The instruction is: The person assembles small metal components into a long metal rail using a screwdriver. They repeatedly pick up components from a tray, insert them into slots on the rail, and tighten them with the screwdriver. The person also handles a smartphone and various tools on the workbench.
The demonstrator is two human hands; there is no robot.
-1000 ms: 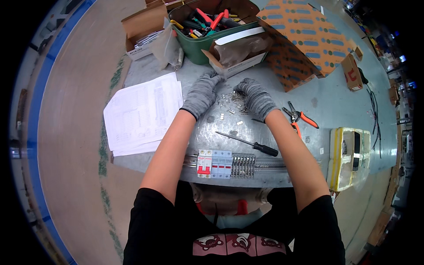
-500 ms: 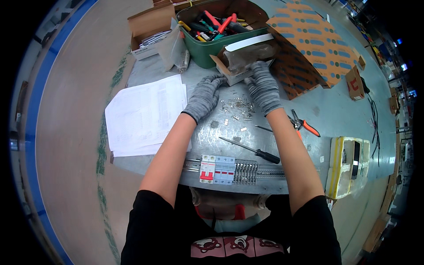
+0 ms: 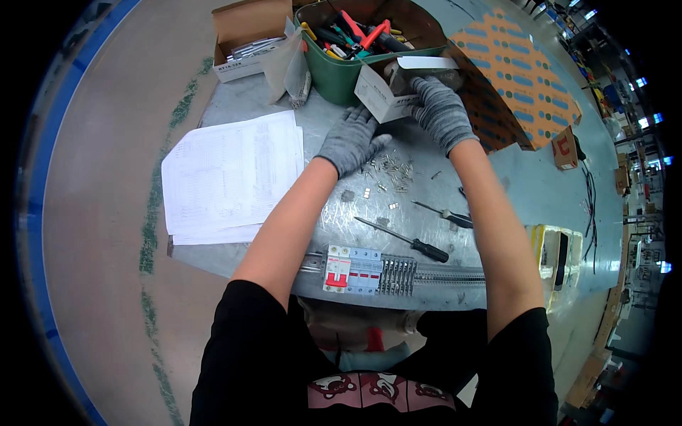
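My right hand [image 3: 442, 110], in a grey striped glove, grips the right side of a small white cardboard box [image 3: 378, 94]. The box is tilted, its front face turned toward the left, with a plastic bag inside. In the same kind of glove, my left hand [image 3: 349, 144] lies low over the table, fingers stretched toward the box's lower edge and thumb apart. It holds nothing that I can see; its fingertips are close to the box. Just right of the left hand, small metal parts [image 3: 395, 172] lie scattered in a loose pile.
Behind the box stands a green bin [image 3: 334, 79] of hand tools. Papers [image 3: 227, 177] lie left, beside an open box [image 3: 241, 67] and plastic bag [image 3: 284, 67]. Screwdrivers [image 3: 429, 250] and a rail with circuit breakers [image 3: 352, 270] are nearer. Patterned cardboard [image 3: 522, 85] stands at right.
The box has been tilted and turned, showing its white front face. My right hand has moved right and up with it; my left hand has shifted right, its fingers more spread.
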